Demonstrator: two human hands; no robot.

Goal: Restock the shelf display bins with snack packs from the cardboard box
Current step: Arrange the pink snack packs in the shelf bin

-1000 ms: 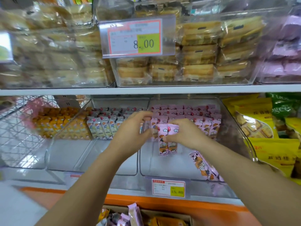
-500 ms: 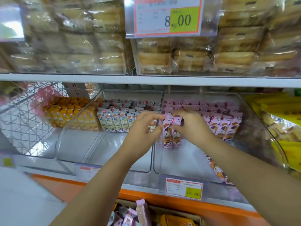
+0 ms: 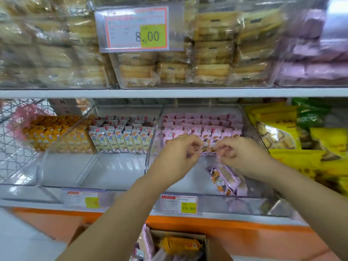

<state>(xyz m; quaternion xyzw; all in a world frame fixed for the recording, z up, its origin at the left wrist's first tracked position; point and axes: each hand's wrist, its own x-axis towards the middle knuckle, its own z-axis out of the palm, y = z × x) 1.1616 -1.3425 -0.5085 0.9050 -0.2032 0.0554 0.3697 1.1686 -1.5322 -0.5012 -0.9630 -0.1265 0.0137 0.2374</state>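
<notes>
Two pink snack packs [image 3: 207,146] stand at the front of the pink rows in the right clear bin [image 3: 250,129]. My left hand [image 3: 177,157] pinches their left edge and my right hand [image 3: 239,155] pinches their right edge, both blurred by motion. Two or three more pink packs [image 3: 227,180] lie loose on the bin floor under my right wrist. At the bottom edge is the open cardboard box [image 3: 206,242], holding an orange pack [image 3: 178,245] and pink packs [image 3: 146,242].
The middle bin holds rows of pale packs [image 3: 122,140] and the left bin holds orange packs [image 3: 54,134]. A wire basket [image 3: 13,144] is at far left and yellow bags [image 3: 301,157] at right. Bread packs [image 3: 211,59] fill the upper shelf. A price tag [image 3: 178,204] hangs below.
Both hands have carried the two pink packs back and set them against the front of the pink rows. The camera has also shifted slightly to the right.
</notes>
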